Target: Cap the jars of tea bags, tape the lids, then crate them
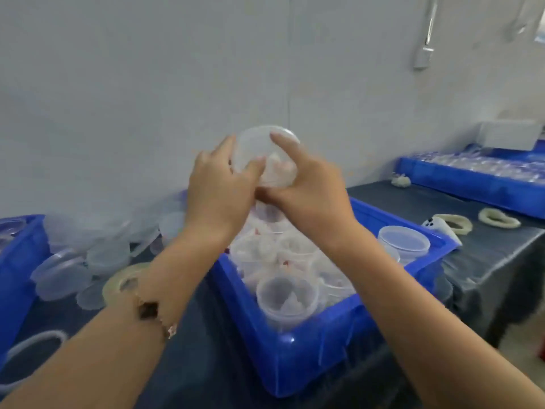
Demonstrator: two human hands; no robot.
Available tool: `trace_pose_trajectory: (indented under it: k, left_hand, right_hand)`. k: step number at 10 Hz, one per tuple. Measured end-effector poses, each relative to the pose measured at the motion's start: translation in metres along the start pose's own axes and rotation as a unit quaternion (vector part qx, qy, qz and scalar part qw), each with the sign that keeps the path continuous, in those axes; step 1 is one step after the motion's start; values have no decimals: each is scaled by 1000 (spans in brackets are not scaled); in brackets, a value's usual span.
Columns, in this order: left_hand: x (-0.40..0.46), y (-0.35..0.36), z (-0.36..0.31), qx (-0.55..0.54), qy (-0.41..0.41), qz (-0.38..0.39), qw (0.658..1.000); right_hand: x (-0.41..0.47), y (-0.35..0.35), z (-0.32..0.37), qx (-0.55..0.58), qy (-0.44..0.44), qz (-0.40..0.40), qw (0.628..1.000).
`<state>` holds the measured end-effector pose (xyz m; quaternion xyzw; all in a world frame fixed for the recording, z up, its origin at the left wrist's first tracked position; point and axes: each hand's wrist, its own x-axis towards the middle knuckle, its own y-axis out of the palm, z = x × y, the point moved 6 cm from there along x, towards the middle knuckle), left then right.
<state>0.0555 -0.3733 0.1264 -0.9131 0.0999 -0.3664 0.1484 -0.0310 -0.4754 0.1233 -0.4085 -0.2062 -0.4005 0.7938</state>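
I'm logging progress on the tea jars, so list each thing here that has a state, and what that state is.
left hand: gripping the raised jar's lid
right hand: gripping the raised jar
raised jar: held above the crate, filled, tilted
lid: on the raised jar's mouth
front jar: in the crate, uncapped
right jar: in the crate, capped
blue crate: partly filled with jars
tape roll: lying flat on the table

A white remote-like device (pixel 439 228) and pale rings (pixel 499 218) lie on the dark tablecloth (pixel 413 199) by a grey wall (pixel 147 84).
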Motion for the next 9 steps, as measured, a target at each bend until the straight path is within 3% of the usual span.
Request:
trace_pose_trajectory:
  k: [1, 2, 3, 5, 6, 8, 9]
  left_hand:
    - [7, 62, -23, -19, 70, 92, 993]
    - [1, 127, -27, -24, 102, 240, 965]
    - [-3, 175, -19, 30, 93, 344, 934]
    - [-3, 226, -5, 153, 117, 399, 897]
    - [-11, 240, 10, 253, 123, 447, 849]
    - [-35, 241, 24, 349, 214, 522, 749]
    - [-28, 219, 34, 330, 174, 492, 786]
  right_hand:
    - [18, -37, -46, -81, 32, -68, 994]
    - [32, -58, -97, -140, 89, -113, 980]
    - [34, -65, -140, -183, 125, -103, 970]
    - [31, -60, -204, -195, 211, -34, 957]
    - [23, -50, -227, -244, 254, 37, 935]
    - [1, -35, -258, -322, 319, 126, 882]
    - [7, -30, -247, -367, 309, 130, 868]
